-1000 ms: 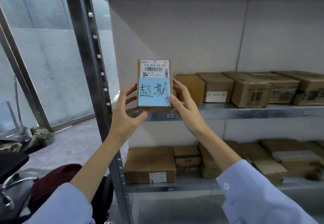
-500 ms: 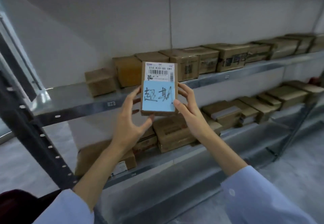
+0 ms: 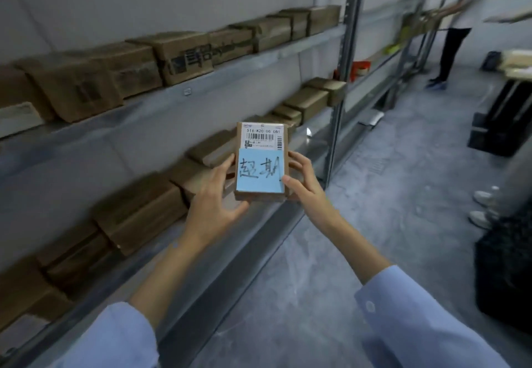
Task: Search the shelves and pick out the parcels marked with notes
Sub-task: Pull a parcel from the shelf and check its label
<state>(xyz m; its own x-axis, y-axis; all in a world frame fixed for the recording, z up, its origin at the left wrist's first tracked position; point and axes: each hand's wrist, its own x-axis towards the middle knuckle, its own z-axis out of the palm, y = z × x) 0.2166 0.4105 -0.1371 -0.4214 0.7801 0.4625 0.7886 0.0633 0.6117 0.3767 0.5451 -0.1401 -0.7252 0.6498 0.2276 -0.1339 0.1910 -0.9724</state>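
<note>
A small brown cardboard parcel [image 3: 260, 195], flat and rectangular, is held upright in the air at the centre of the view, in front of the lower shelf and clear of it.

The left hand [image 3: 214, 198] grasps its 9 o'clock edge, fingers behind and thumb under the bottom corner. The right hand [image 3: 305, 183] grasps the 3 o'clock edge, its thumb tip pressed on the front face.

A pale blue square paper note [image 3: 259, 173] covers the lower front and bears two large Chinese characters handwritten in dark ink. Above it, at 12 o'clock on the parcel, a glossy white printed label [image 3: 263, 137] carries a barcode and a code reading roughly "516-K20-06 081"; the smaller print is illegible.

From 9 to 1 o'clock runs a grey metal upper shelf [image 3: 161, 103] carrying creased, taped cardboard boxes [image 3: 184, 57]; their dark print is blurred. The grey metal lower shelf [image 3: 253, 232] holds flatter cartons [image 3: 138, 212]. At 5 o'clock lies mottled grey concrete floor [image 3: 374, 223]. Both forearms emerge from light blue fabric sleeves [image 3: 417, 324].
</note>
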